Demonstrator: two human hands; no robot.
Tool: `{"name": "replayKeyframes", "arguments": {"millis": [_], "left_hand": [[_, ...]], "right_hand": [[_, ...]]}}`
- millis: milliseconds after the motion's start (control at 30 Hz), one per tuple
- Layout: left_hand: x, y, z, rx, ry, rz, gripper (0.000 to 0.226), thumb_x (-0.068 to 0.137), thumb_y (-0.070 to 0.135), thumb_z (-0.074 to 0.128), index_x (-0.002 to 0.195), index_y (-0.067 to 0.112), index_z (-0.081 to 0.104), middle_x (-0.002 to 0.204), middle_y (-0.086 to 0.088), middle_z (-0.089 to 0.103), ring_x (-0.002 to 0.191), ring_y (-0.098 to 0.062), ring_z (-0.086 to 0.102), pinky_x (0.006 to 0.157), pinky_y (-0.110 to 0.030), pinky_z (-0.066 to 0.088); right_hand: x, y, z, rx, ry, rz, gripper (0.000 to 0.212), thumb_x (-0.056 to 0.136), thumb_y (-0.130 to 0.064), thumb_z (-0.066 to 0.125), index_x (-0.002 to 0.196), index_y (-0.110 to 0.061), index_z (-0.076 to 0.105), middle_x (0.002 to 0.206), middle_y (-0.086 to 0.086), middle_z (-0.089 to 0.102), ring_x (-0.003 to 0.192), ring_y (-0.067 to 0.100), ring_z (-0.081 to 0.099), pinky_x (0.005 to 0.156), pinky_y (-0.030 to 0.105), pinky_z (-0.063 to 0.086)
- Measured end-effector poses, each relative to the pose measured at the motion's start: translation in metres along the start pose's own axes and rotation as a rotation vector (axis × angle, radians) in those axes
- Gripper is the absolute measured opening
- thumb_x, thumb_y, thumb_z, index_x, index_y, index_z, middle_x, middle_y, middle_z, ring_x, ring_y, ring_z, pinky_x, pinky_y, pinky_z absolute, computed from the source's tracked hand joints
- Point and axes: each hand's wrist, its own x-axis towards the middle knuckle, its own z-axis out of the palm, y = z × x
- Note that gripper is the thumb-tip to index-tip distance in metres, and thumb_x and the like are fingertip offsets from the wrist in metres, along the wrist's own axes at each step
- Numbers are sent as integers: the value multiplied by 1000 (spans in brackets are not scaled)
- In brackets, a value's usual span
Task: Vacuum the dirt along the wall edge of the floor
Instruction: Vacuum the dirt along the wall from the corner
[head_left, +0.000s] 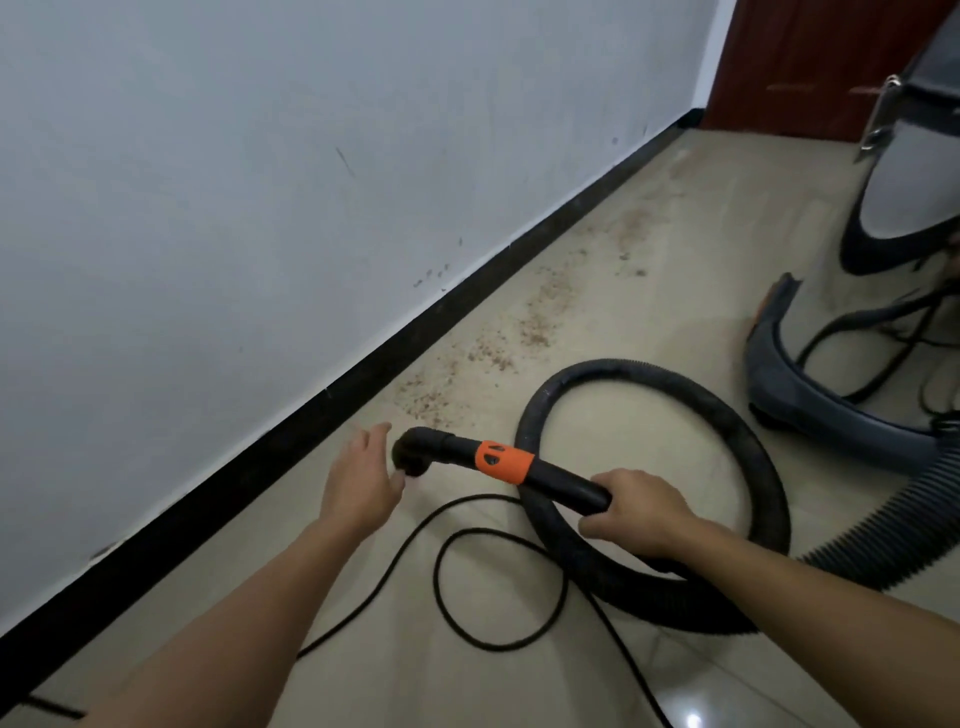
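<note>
Two hands engaged: right hand (636, 512) grips hose handle (524, 467); left hand (363, 475) spread beside nozzle (413, 457), near dirt (488, 353).

Dim, flat indoor light, cool-grey; only faint, soft shadows. Small white glare spot (693, 720) on floor (649, 291), well apart from skirting (363, 371) (at bottom edge). Soft overall, slight blur; wide-angle stretch twd corners.

One left hand (363, 467), one right hand (639, 512), one wand (519, 465), one hose (649, 376), one canister vacuum (904, 197), one power cord (441, 571)
</note>
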Motion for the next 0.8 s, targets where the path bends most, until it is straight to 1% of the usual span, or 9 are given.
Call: {"name": "replayKeyframes", "arguments": {"millis": [67,167,233,333,433,500,600,700,800], "left_hand": [[-6,-10,12,55,-94,-72,66,91,31,62,148,18,29,143,-7,39,128,-25,43,101,-38,42],[-16,-29,32,102,-240,-123,62,94,35,57,147,16,30,144,-9,37,128,-26,41,101,-38,41],[-22,-40,44,106,-311,-162,59,95,35,55,146,16,31,142,-9,37,127,-26,42,100,-38,41],[-25,-50,62,85,-385,-219,55,96,36,53,143,13,35,139,-12,38,125,-29,44,101,-39,43],[-22,-54,79,64,-428,-255,54,97,39,50,141,12,36,138,-13,38,125,-30,44,101,-39,42],[-16,-56,88,60,-420,-253,53,97,39,49,140,11,38,137,-14,39,125,-31,43,101,-38,41],[-3,-63,95,82,-355,-246,46,98,38,46,134,9,43,134,-14,42,122,-30,43,99,-39,40],[15,-70,101,111,-262,-269,40,100,36,43,128,7,47,131,-14,44,119,-30,43,96,-40,39],[34,-79,108,121,-165,-310,41,101,34,41,127,3,46,132,-18,44,122,-31,41,99,-40,37]], "right_hand": [[-2,14,19,-35,42,87,24,66,-48,63,79,-30,56,73,-9,59,71,16,58,55,27,36],[-4,35,34,-37,95,195,24,71,-48,61,87,-32,55,74,-12,58,71,15,59,54,27,36],[0,43,36,-68,104,224,28,74,-48,61,93,-32,48,77,-10,58,71,17,57,56,29,36],[13,34,39,-145,3,154,36,75,-44,63,98,-31,38,85,-3,55,77,23,57,62,31,38],[25,18,51,-110,-20,98,27,76,-38,63,88,-27,42,83,-2,52,78,24,55,63,29,36],[31,19,56,-60,39,139,24,78,-38,62,88,-26,44,81,-3,52,74,23,51,62,29,35],[42,21,60,2,143,208,27,79,-48,61,86,-26,46,75,-3,53,71,24,51,61,31,36],[59,13,67,-7,89,94,32,77,-56,61,77,-28,45,70,-8,51,66,21,50,54,30,33],[76,2,65,70,111,104,31,77,-49,65,73,-26,45,67,-8,50,65,22,50,52,31,31]]}}
